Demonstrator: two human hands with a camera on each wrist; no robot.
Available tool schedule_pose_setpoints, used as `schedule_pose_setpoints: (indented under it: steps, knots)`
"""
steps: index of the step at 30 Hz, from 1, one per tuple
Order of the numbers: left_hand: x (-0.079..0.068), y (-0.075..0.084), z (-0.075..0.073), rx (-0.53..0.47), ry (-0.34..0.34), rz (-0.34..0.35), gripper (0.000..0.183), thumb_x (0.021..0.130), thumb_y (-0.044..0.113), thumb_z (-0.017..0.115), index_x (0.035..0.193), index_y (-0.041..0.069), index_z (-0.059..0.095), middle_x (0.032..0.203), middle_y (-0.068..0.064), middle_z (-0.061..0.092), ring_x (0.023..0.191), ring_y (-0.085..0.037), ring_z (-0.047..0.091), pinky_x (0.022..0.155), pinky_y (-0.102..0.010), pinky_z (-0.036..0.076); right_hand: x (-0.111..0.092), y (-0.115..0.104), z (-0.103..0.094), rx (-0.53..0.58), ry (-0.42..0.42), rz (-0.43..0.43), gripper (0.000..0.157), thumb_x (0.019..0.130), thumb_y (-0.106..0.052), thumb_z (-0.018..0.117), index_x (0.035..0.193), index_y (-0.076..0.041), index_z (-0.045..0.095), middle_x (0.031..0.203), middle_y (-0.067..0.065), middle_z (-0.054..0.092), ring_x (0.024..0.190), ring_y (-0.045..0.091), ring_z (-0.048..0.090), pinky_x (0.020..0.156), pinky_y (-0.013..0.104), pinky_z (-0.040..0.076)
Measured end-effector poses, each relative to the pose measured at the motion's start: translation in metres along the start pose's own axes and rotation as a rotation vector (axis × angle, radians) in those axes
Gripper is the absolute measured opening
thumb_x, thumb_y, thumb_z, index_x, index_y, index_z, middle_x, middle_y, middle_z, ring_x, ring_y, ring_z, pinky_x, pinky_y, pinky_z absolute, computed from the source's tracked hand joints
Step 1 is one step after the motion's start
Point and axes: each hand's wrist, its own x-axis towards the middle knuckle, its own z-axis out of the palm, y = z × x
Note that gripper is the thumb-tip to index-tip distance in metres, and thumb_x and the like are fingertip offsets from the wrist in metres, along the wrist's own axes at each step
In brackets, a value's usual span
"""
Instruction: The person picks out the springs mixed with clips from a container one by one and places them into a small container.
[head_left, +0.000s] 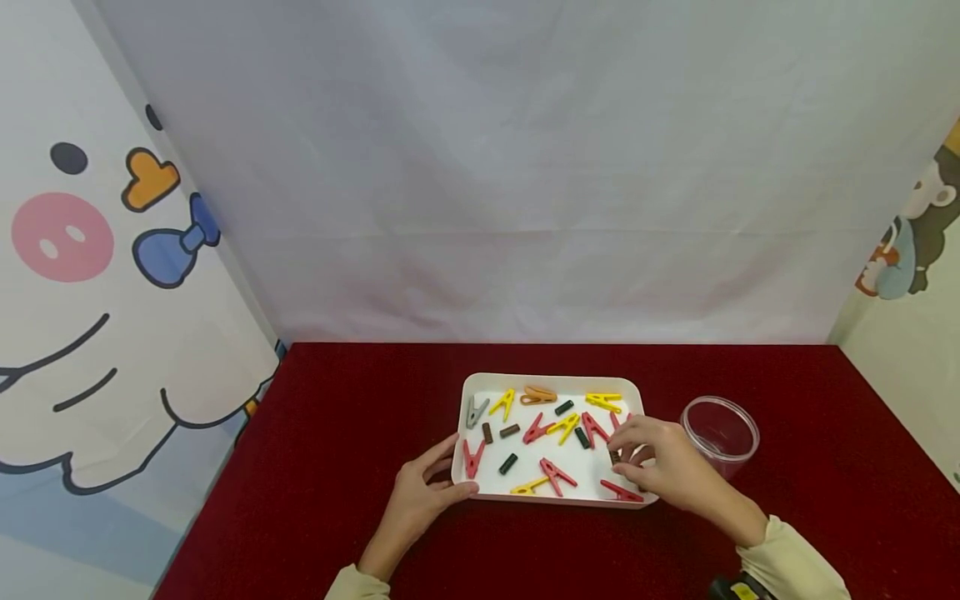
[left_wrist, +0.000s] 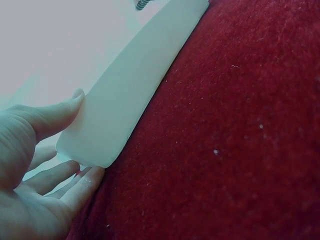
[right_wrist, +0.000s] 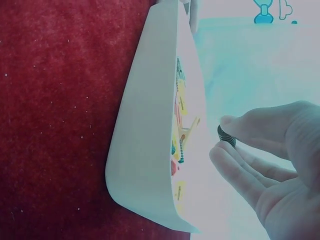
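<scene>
A white rectangular tray (head_left: 551, 501) holds scattered plastic clothespins and short dark ribbed cylinders. At its left front corner, my left hand (head_left: 420, 490) grips the tray, thumb on the front wall and fingers around the corner; the left wrist view shows the tray wall (left_wrist: 125, 85) between them. My right hand (head_left: 660, 461) is over the tray's right side, pinching a small dark ribbed cylinder (right_wrist: 226, 136) between thumb and fingertips. Near that hand lie a red clothespin (head_left: 622, 491) at the front right and another red clothespin (head_left: 594, 429), with a yellow clothespin (head_left: 603, 402) farther back.
A clear round plastic container (head_left: 722, 454) stands on the dark red cloth (head_left: 360, 417) right of the tray, just beyond my right wrist. In the tray are also a grey clothespin (head_left: 476, 412), an orange-brown clothespin (head_left: 538, 395) and several dark cylinders. A pale curtain (head_left: 525, 167) hangs behind the table.
</scene>
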Motion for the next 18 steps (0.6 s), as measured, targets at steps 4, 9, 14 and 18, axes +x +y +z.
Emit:
schedule_pose_setpoints:
  steps: [4,9,14,18]
  knots:
    - [0.0006,-0.0014,0.0007,0.006,0.001,-0.013,0.076,0.070,0.013,0.084,0.138,0.010,0.050,0.133,-0.018,0.051,0.117,-0.031,0.052,0.083,-0.032,0.051,-0.0005,-0.0010,-0.0023,0.001,-0.009,0.013,0.023,0.069,0.009,0.077,0.085,-0.006,0.070,0.086,0.003,0.063,0.070,0.005,0.059,0.058,0.025,0.053]
    - [0.0005,-0.0015,0.0007,0.007,0.001,-0.008,0.076,0.070,0.014,0.085,0.138,0.010,0.050,0.133,-0.018,0.052,0.116,-0.031,0.052,0.083,-0.031,0.051,-0.0016,-0.0024,-0.0049,-0.013,0.001,0.008,0.023,0.069,0.008,0.077,0.085,-0.006,0.070,0.087,0.003,0.063,0.070,0.005,0.060,0.057,0.024,0.053]
    - [-0.0004,-0.0008,0.0006,-0.017,-0.001,0.009,0.076,0.071,0.010,0.084,0.138,0.007,0.049,0.133,-0.020,0.051,0.116,-0.032,0.052,0.082,-0.033,0.051,-0.0024,-0.0045,-0.0080,-0.007,0.013,0.002,0.023,0.070,0.008,0.077,0.087,-0.006,0.070,0.090,0.005,0.063,0.071,0.006,0.060,0.057,0.024,0.053]
    - [-0.0008,-0.0002,0.0006,-0.033,-0.001,0.011,0.076,0.071,0.009,0.084,0.138,0.007,0.049,0.133,-0.021,0.050,0.117,-0.032,0.052,0.082,-0.033,0.051,-0.0036,-0.0044,-0.0097,-0.022,0.037,-0.013,0.025,0.068,0.009,0.078,0.086,-0.007,0.070,0.091,0.006,0.063,0.070,0.005,0.060,0.056,0.024,0.053]
